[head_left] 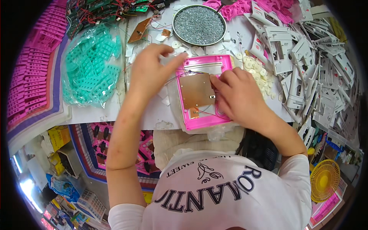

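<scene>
Bright, even, whitish light over the white worktable (90, 115), with soft, weak shadows; dimmer space beneath its front edge. Glare: a burnt-out light patch (28, 188) at lower left, its detail lost. Highlights: sharp glints on the clear plastic bag (76, 97), fine sparkle across the metal screws (198, 25), faint sheen on the brown circuit board (197, 90). Fisheye distortion: stacked pink plastic parts (32, 69) and white plastic casings (337, 76) bend toward the black rim, where detail softens
</scene>
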Motion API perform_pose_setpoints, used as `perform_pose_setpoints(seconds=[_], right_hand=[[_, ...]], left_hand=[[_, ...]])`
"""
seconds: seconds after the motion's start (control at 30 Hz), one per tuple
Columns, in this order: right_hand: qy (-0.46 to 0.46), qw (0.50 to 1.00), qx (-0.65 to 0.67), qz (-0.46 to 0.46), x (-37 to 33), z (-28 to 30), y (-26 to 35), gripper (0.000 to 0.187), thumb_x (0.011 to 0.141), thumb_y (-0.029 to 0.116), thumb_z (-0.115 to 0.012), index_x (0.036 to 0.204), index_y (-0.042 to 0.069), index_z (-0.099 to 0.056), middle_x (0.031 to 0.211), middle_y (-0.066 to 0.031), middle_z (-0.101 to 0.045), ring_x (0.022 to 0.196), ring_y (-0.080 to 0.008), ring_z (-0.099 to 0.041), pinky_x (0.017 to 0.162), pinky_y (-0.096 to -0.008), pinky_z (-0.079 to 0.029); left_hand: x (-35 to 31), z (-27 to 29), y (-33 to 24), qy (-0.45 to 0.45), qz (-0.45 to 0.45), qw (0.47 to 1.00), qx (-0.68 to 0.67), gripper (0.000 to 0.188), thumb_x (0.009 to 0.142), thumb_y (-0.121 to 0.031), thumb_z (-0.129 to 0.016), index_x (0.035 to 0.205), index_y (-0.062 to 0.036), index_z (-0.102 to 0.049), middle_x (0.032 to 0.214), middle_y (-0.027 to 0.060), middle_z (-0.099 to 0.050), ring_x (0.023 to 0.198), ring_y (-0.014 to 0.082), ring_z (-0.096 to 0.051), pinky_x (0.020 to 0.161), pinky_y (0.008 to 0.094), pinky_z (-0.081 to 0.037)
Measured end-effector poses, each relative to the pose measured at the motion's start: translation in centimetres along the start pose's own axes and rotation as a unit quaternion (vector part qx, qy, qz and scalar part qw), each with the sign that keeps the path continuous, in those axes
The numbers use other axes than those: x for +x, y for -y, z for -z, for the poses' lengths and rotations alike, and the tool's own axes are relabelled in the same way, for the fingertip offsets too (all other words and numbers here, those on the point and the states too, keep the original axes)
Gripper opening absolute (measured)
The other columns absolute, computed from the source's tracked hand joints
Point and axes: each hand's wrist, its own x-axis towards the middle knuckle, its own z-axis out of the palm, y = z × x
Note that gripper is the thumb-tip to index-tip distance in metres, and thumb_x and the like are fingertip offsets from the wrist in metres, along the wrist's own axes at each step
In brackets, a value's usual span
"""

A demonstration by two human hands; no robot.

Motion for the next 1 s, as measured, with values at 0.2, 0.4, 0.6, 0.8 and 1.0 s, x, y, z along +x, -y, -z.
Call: perform_pose_setpoints(seconds=[0.2, 0.4, 0.6, 0.8, 1.0], right_hand=[[-0.130, 0.971, 0.190, -0.061, 4.1, 0.3, -2.0, 0.027, 0.085, 0.023, -0.074, 0.104, 0.005, -0.074, 0.088, -0.0119, -0.069, 0.078, -0.0259, -0.065, 0.071, -0.0372, -0.053], [-0.172, 0.945, 0.278, -0.034, 4.7, -1.3, -1.3, 0.016, 0.086, 0.016, -0.076, 0.098, 0.005, -0.074, 0.081, -0.0093, -0.070, 0.070, -0.0240, -0.066, 0.061, -0.0354, -0.053], [-0.179, 0.955, 0.237, 0.012, 3.3, -1.4, -1.1, 0.025, 0.084, 0.015, -0.076, 0.108, 0.007, -0.072, 0.088, -0.0080, -0.069, 0.079, -0.0276, -0.065, 0.072, -0.0378, -0.052], [-0.080, 0.983, 0.152, 0.067, 2.5, 0.5, -2.2, 0.038, 0.079, 0.012, -0.073, 0.116, 0.006, -0.071, 0.097, -0.0111, -0.067, 0.091, -0.0304, -0.060, 0.080, -0.0421, -0.050], [-0.238, 0.959, 0.119, -0.096, 9.0, 3.9, -10.0, 0.030, 0.083, 0.019, -0.070, 0.111, 0.009, -0.075, 0.096, -0.0125, -0.072, 0.092, -0.0320, -0.066, 0.082, -0.0422, -0.052]], left_hand=[[-1.1, -2.2, -0.7, -0.062, -0.148, 0.986, -0.037, 0.015, 0.083, -0.006, -0.077, 0.097, -0.0017, -0.074, 0.095, 0.0105, -0.073, 0.084, 0.0230, -0.067, 0.084, 0.0350, -0.050], [-3.6, -2.5, -2.9, -0.044, -0.072, 0.991, -0.101, 0.014, 0.083, -0.008, -0.077, 0.096, -0.0058, -0.074, 0.081, 0.0053, -0.072, 0.071, 0.0185, -0.063, 0.077, 0.0336, -0.046], [-4.1, -2.2, -2.1, -0.008, -0.097, 0.990, -0.099, 0.016, 0.083, -0.004, -0.078, 0.098, -0.0027, -0.073, 0.086, 0.0066, -0.073, 0.070, 0.0151, -0.061, 0.075, 0.0303, -0.047], [-4.2, -2.4, -1.8, -0.026, -0.245, 0.968, -0.038, 0.015, 0.081, -0.009, -0.079, 0.095, -0.0110, -0.072, 0.086, 0.0040, -0.072, 0.078, 0.0226, -0.066, 0.081, 0.0352, -0.043], [-4.6, -1.7, -1.9, 0.015, -0.223, 0.974, -0.035, 0.017, 0.082, -0.007, -0.077, 0.097, -0.0109, -0.072, 0.088, 0.0034, -0.072, 0.079, 0.0225, -0.066, 0.084, 0.0380, -0.042]])
